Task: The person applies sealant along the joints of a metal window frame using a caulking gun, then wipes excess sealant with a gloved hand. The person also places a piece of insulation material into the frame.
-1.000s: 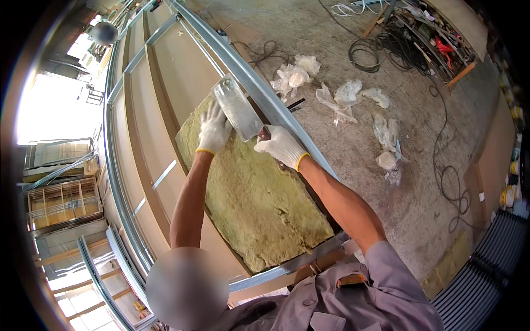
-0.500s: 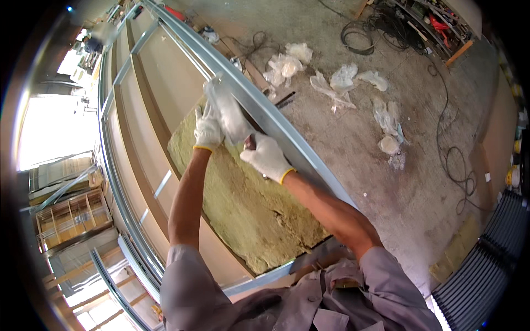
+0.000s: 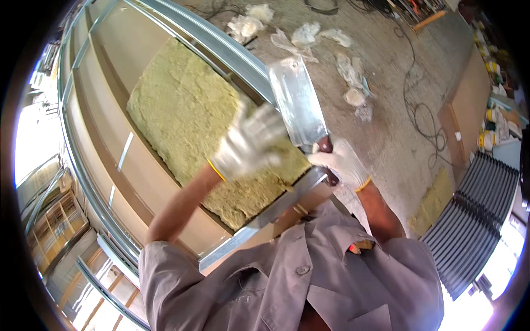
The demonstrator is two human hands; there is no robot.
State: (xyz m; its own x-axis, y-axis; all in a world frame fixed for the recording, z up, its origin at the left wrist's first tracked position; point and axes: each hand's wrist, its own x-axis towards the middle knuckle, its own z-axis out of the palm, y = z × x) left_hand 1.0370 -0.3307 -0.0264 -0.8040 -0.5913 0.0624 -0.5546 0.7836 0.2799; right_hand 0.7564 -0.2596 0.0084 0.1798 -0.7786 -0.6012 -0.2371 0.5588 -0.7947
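A broad metal cleaver (image 3: 298, 102) with a brown riveted handle is held up, blade away from me, over the panel's right rail. My right hand (image 3: 343, 163), in a white glove with a yellow cuff, is closed round its handle. Beside it, my gloved left hand (image 3: 248, 140) is blurred by motion, fingers spread, with nothing in it. It is over a yellowish-green slab of mineral wool (image 3: 176, 105), partly covering it; I cannot tell whether they touch. The slab lies in the frame bay against the metal rail (image 3: 221, 47), its near end rough and torn.
Brown strips (image 3: 102, 83) divide the long framed panel to the left. On the concrete floor at the right lie crumpled plastic wrappers (image 3: 306, 34) and a loose cable (image 3: 408, 83). Black ribbed sheets (image 3: 475, 215) stand at the lower right, near a yellowish piece of wool (image 3: 430, 204).
The cleaver has come off the slab's far right edge, back toward me and to the right. My left hand has left the slab's far end and moved nearer and rightward. The view has shifted.
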